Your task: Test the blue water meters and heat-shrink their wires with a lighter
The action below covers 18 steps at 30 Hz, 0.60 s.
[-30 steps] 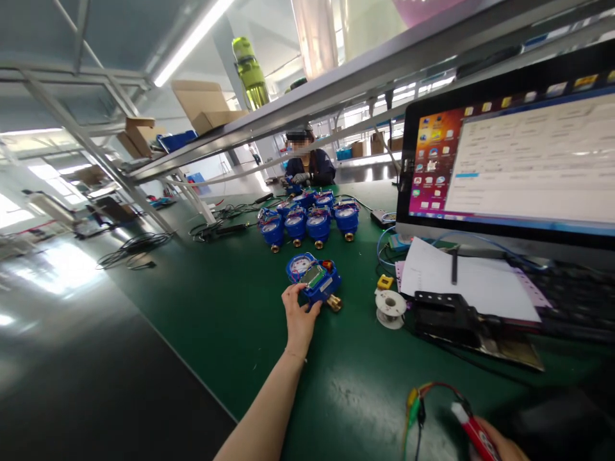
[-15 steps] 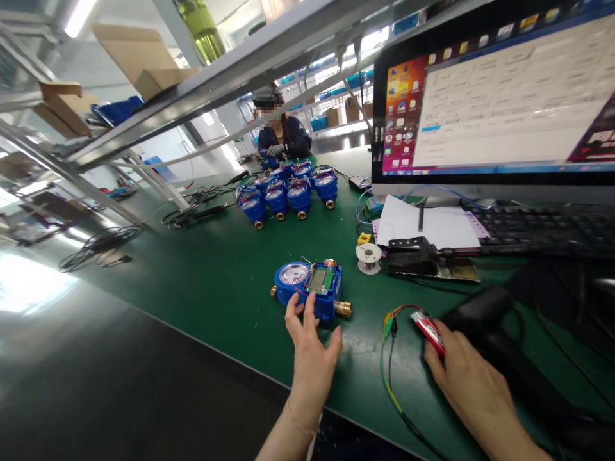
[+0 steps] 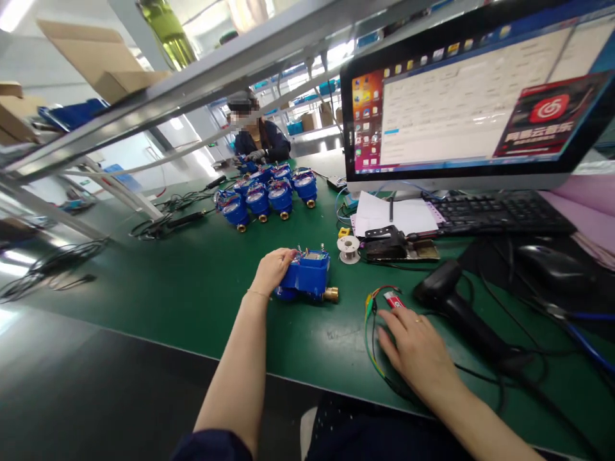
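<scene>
My left hand (image 3: 273, 272) is closed around the dial end of a blue water meter (image 3: 307, 276), its fingers over the top. The meter is tipped up on the green table, with its brass threaded end (image 3: 331, 294) to the right; the dial is hidden. My right hand (image 3: 410, 336) rests on the table with thumb and fingers apart. Just beyond its fingers lies a red and white battery-like piece (image 3: 394, 299), with thin wires running to it. Yellow and green alligator clips (image 3: 369, 305) on a cable lie left of the fingertips.
Several blue meters (image 3: 259, 200) stand at the back, before a co-worker (image 3: 262, 137). Right of my meter are a solder spool (image 3: 348, 250) and a black holder (image 3: 384, 244). A barcode scanner (image 3: 466, 314), keyboard (image 3: 500, 212) and monitor (image 3: 461, 109) occupy the right. A metal shelf (image 3: 182, 93) crosses above.
My left hand went from hovering at the meter's near side to gripping its left end, and the meter has tilted. My right hand has let go of the red and white piece. The view shifted.
</scene>
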Each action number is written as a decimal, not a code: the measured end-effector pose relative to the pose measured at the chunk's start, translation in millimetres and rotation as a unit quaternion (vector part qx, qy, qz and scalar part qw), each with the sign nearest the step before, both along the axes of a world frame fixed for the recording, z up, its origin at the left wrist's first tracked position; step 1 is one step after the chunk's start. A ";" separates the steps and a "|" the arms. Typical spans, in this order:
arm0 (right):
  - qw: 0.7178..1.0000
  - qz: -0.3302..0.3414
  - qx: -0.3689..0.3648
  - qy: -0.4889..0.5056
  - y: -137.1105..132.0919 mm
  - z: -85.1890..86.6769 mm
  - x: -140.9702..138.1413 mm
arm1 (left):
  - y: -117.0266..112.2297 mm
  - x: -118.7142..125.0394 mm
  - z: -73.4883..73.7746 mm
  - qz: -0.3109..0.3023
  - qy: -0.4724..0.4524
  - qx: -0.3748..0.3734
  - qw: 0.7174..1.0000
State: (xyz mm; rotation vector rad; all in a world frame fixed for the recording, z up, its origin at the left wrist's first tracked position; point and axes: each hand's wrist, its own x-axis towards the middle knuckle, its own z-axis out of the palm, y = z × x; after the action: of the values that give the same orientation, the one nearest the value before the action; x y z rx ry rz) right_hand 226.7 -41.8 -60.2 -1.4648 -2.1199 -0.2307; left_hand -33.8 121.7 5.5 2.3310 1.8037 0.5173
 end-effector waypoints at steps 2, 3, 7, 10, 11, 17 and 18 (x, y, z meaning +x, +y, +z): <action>0.999 -0.032 0.001 0.006 -3.1 12.2 14.6 | -11.9 -0.7 -4.3 0.002 -0.011 0.009 1.000; 0.998 -0.055 0.007 0.003 -5.6 18.5 28.4 | -21.8 -2.1 -7.2 0.006 -0.016 0.019 1.000; 0.970 -0.225 -0.020 -0.092 -26.1 36.9 119.5 | -60.4 -18.2 -20.1 0.038 -0.006 0.079 0.996; 0.918 -0.328 -0.139 -0.177 -47.2 34.6 196.6 | -69.6 -32.8 -27.8 0.008 -0.011 0.089 0.996; 0.913 -0.324 -0.166 -0.182 -52.5 30.0 217.6 | -69.0 -36.4 -29.4 -0.006 -0.018 0.068 0.998; 0.960 -0.188 -0.183 -0.101 -56.7 -5.1 265.4 | -66.3 -47.1 -31.6 -0.036 -0.049 -0.012 0.998; 0.960 -0.193 -0.178 -0.094 -56.0 -6.8 264.9 | -69.7 -47.8 -31.9 -0.040 -0.047 0.006 0.998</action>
State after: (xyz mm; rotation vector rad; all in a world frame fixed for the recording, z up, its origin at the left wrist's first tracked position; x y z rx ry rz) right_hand 491.6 -97.9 -67.0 -2.1464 -2.0779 -0.1375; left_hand -81.7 51.9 -26.4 2.3345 1.6625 0.6154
